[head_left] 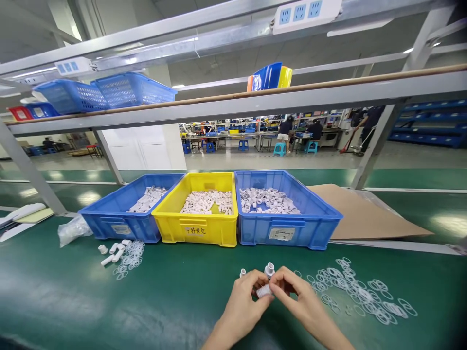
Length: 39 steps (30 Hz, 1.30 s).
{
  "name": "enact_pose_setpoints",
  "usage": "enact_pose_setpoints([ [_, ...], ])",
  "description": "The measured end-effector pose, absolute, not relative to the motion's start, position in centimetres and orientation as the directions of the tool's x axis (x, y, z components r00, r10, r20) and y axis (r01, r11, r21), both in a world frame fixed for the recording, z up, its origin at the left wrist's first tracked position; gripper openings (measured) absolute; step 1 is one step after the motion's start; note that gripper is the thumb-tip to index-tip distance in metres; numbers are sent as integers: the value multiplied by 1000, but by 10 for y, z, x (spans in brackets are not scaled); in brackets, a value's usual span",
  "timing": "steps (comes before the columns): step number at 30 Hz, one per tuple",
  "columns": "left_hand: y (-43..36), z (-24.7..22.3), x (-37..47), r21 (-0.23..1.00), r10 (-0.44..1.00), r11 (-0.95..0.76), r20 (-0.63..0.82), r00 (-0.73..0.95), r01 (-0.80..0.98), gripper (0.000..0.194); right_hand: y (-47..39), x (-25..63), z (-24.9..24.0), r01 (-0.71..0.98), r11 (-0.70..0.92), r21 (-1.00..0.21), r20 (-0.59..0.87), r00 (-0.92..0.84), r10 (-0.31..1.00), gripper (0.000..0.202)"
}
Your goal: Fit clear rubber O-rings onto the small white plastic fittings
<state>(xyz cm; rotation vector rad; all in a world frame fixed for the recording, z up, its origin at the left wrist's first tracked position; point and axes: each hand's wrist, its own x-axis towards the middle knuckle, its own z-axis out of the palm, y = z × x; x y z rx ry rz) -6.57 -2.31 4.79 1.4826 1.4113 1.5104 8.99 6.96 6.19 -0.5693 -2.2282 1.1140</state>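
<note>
Between the fingers of my left hand (241, 305) is a small white threaded plastic fitting (263, 291), tilted over the green tabletop. The thumb and forefinger of my right hand (297, 295) close on the fitting's right end. Whether a thin ring is pinched there too, I cannot tell. Just behind my fingers a flanged white plastic fitting (269, 269) stands upright. A smaller white piece (242, 272) shows beyond my left hand, partly covered by it. Many thin translucent rings (359, 291) lie loose to the right of my right hand.
A blue bin (120, 221), a yellow bin (199, 231) and another blue bin (288, 233), all with white parts, line the back. More rings (131, 255), white fittings (117, 253) and a plastic bag (75, 231) lie left. Cardboard (368, 214) rests behind right; a shelf (233, 104) spans above.
</note>
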Motion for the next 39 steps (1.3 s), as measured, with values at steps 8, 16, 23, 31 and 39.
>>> enact_pose_setpoints([
  [8, -20, 42, -80, 959, 975, -167, 127, -181, -228, 29, 67, 90, 57, 84, 677, -731, 374, -781, 500, 26],
  [16, -19, 39, -76, 877, 993, -116, 95, -69, -465, 38, 75, 91, 57, 70, 504, -861, 286, -752, 593, 28],
  [23, -20, 46, -87, 907, 980, -187, 145, -136, -376, 35, 73, 91, 59, 70, 332, -941, 142, -808, 572, 35],
  [31, -27, 52, -120, 887, 799, -179, 384, -464, 426, 13, 83, 101, 64, 118, 286, -951, 143, -653, 744, 42],
  [39, -11, 15, -106, 753, 892, -104, 359, -273, 650, 34, 83, 97, 63, 121, 270, -955, 125, -664, 737, 44],
])
